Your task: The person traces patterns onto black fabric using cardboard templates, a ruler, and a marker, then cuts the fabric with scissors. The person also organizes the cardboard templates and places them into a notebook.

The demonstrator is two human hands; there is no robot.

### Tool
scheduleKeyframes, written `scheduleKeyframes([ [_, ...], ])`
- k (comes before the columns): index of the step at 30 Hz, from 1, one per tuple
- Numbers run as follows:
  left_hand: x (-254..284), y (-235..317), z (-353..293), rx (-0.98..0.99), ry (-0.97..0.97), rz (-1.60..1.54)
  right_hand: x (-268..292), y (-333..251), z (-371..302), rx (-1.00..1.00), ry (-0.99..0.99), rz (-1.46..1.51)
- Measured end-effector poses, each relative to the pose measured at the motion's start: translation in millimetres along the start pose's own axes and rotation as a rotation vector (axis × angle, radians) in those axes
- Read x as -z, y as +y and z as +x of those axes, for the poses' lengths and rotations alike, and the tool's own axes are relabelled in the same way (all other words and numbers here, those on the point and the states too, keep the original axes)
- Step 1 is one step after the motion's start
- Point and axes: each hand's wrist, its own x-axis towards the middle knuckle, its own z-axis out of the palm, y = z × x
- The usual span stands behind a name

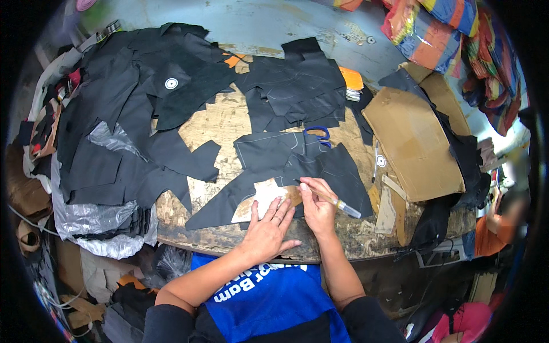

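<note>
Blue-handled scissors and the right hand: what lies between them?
In the head view, only black leather pieces with traced lines lie between the scissors and the right hand.

- The round, worn wooden surface (220, 123) shows one bare patch, left of the blue-handled scissors (318, 135); a hand could pass there freely.
- Left of that patch, a heap of black leather pieces (120, 108) covers the surface out to its edge.
- Behind the scissors, more black offcuts (294, 86) lie stacked, blocking the far side.
- Right of the scissors, a flat brown cardboard sheet (412, 143) fills the room.
- Just in front of the scissors, both hands (269, 226) (317, 206) and the pale card pattern (266, 197) occupy the near edge.
</note>
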Motion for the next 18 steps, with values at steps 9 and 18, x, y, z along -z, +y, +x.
scheduleKeyframes([
  [9,-2.8,-6.7,0.9,-0.036,-0.025,-0.098,-38.0,2.7,16.1,-0.143,-0.183,0.015],
  [18,-3.8,-11.4,2.2,-0.044,0.004,-0.142,-47.3,0.5,22.8,-0.135,-0.195,-0.056],
])
